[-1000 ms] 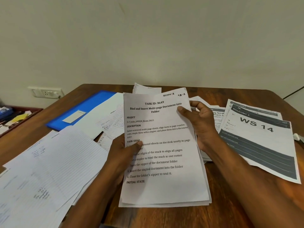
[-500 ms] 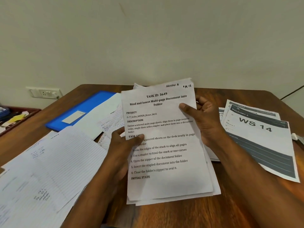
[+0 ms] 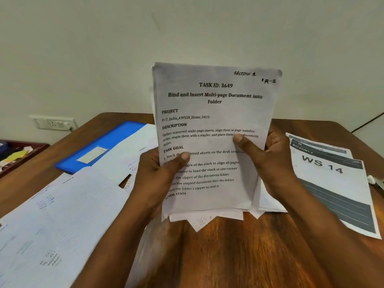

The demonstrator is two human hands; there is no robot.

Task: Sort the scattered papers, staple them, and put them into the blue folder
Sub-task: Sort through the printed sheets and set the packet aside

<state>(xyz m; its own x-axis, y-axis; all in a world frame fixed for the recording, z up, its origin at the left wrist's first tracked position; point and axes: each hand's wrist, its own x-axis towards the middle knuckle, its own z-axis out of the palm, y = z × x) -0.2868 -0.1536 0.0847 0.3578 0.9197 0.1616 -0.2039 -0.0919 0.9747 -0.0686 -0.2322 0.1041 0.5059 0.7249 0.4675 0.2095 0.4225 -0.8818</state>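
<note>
Both hands are up with the stack (image 3: 214,129), held nearly upright above the table (image 3: 228,252), its lower corners fanned out and uneven. The left hand (image 3: 160,175) grips the left edge, thumb pressed across the front page, fingers hidden behind. The right hand (image 3: 268,163) clamps the right edge the same way, thumb flat on the print, fingers curled round the back.

The top page reads clearly: "TASK ID: 3649", then "Bind and Insert Multi-page Document into Folder". Headings below run "PROJECT", "DESCRIPTION", "TASK GOAL" and "INITIAL STATE". Handwritten at the top right: "SECTION 1", plus a mark like "R-1". One line says "Gather scattered multi-page sheets"; the thumbs cover parts of others.

The folder (image 3: 108,146) lies flat at the far left of the table, a pale label on its cover, with lined sheets (image 3: 62,215) overlapping its near edge and spreading toward the camera; their handwriting is too blurred to read. On the right lie printed sheets (image 3: 332,183) marked "WS 14" and "BALCONY 2". A wall socket (image 3: 54,122) sits behind, and a red tray (image 3: 18,156) of oddments at far left.
</note>
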